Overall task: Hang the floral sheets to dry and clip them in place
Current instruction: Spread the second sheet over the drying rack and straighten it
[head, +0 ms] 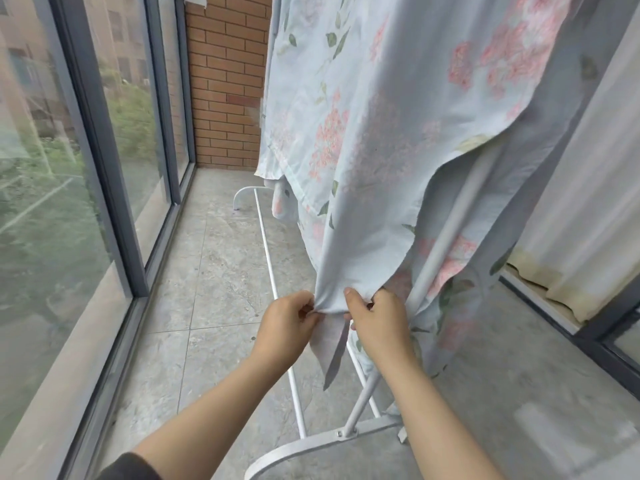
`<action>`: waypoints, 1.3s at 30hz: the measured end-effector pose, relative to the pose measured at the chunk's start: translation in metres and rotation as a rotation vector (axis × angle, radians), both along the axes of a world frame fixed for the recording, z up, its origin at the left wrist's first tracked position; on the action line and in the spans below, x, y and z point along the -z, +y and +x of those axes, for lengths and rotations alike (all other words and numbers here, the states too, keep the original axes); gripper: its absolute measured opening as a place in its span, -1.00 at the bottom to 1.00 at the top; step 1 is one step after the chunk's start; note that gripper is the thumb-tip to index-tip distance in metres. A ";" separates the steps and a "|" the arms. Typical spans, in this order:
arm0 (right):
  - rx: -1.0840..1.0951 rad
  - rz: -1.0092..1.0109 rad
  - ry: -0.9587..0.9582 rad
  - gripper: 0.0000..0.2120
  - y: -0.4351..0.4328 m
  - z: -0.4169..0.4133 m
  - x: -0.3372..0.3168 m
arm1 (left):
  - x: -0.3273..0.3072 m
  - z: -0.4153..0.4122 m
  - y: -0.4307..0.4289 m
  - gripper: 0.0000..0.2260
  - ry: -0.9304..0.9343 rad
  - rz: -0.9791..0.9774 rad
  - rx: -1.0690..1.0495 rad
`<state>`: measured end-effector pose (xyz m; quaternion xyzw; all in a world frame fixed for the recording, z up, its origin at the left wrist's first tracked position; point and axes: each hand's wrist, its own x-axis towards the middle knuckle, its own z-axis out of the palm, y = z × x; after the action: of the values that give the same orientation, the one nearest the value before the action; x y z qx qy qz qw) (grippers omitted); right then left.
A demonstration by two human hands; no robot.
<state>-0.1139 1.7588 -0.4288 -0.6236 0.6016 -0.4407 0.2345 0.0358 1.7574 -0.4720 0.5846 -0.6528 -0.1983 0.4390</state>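
Head view: a pale blue floral sheet (363, 133) is seen draped over a white drying rack (446, 237), hanging down from the top of the frame toward the floor; pink flower clusters and green leaves are printed on it; a second layer of the same floral fabric is seen behind and lower right, beside the rack's slanted upright tube. The lower corner of the front layer is gathered to a point low in the middle of the frame, and a narrow tail of cloth hangs below that point. The corner is pinched by the left hand (287, 327), thumb and curled fingers closed on the left edge of the gathered cloth; the same corner is gripped by the right hand (377, 320) just beside it, thumb laid on the front of the fabric, the other fingers wrapped behind and mostly hidden. The two hands are held close together, nearly touching, with the cloth stretched taut between them. A dark sleeve (128, 467) is seen at the left forearm's lower end. The rack's low rail and curved foot are seen resting on the grey tiled floor (214, 271); large glazed windows (69, 168) are seen on the left, a brick wall (225, 81) at the far end, a pale curtain (581, 202) on the right.
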 end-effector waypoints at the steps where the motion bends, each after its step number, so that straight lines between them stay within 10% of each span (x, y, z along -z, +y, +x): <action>1: -0.030 0.002 -0.020 -0.74 0.008 -0.006 0.002 | 0.001 0.000 0.002 -0.74 -0.004 0.016 -0.014; 11: 0.290 -0.022 0.283 -0.65 0.035 -0.091 0.023 | 0.011 -0.024 0.003 -0.79 -0.066 0.096 -0.074; 23: 0.049 0.076 0.060 -0.78 -0.035 -0.116 0.063 | 0.058 -0.038 -0.034 -0.86 -0.182 0.180 -0.118; 32: 0.390 -0.097 0.267 0.16 -0.055 -0.114 0.103 | 0.106 -0.036 -0.047 -0.81 -0.104 0.247 -0.145; 39: 0.393 -0.125 0.167 -0.64 -0.051 -0.127 0.112 | 0.110 -0.045 -0.038 -0.83 -0.090 0.177 -0.088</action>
<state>-0.2414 1.7077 -0.5408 -0.5419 0.7004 -0.4613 0.0544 -0.0092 1.7192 -0.5823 0.6575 -0.6254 -0.2094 0.3643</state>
